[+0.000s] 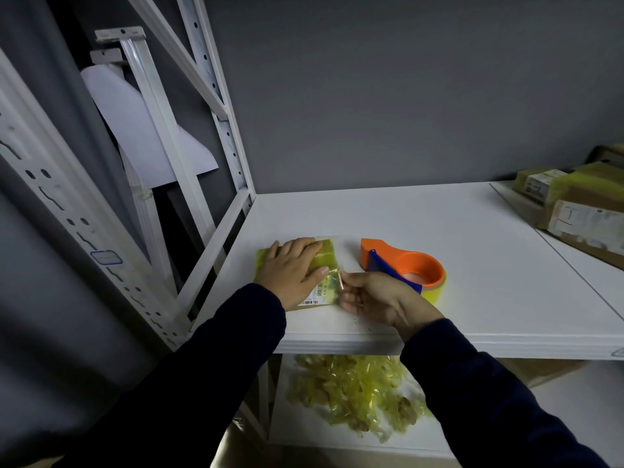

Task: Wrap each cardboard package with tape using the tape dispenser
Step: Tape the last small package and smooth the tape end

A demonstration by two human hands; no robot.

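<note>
- The cardboard package, already covered in yellowish tape, lay flat on the white shelf just left of the frame's centre.
- The left hand rested flat on it, fingers straight, pressing down.
- The right hand, at the package's right edge, had its fingers curled, thumb and forefinger pinching a strip of tape.
- The orange tape dispenser sat on the shelf just right of the package, behind the right hand.
- A heap of crumpled yellow tape lay on the lower shelf at bottom centre.
- More wrapped packages were stacked at the right edge of the frame.
</note>
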